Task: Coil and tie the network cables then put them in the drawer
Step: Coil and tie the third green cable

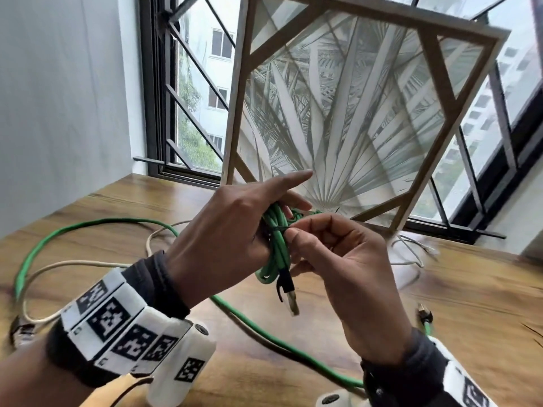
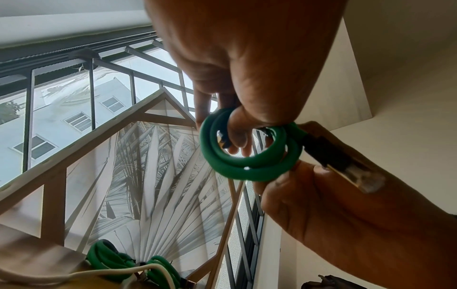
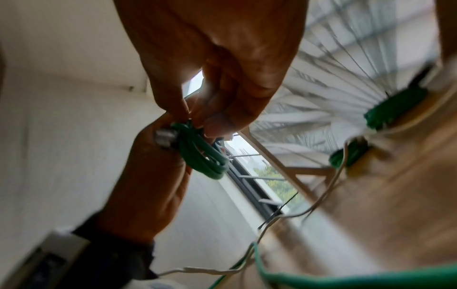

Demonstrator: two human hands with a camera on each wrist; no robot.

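My left hand (image 1: pixel 264 221) grips a small coil of green network cable (image 1: pixel 276 245) above the wooden table (image 1: pixel 470 304); its index finger points straight out. The coil's black-booted plug (image 1: pixel 291 298) hangs below. My right hand (image 1: pixel 292 233) pinches a thin dark tie (image 1: pixel 279 229) wrapped round the coil's middle. In the left wrist view the coil (image 2: pixel 249 158) loops round my left fingers, with the plug (image 2: pixel 346 172) lying against the right hand (image 2: pixel 309 195). The right wrist view shows the coil (image 3: pixel 202 156) blurred under my right fingertips (image 3: pixel 215 125).
A long loose green cable (image 1: pixel 88 223) and a white cable (image 1: pixel 73 263) sprawl over the table's left and front. Two green coils (image 3: pixel 393 111) lie by the foot of a framed palm picture (image 1: pixel 338 113) leaning on the window. Another green plug end (image 1: pixel 424 317) lies at the right.
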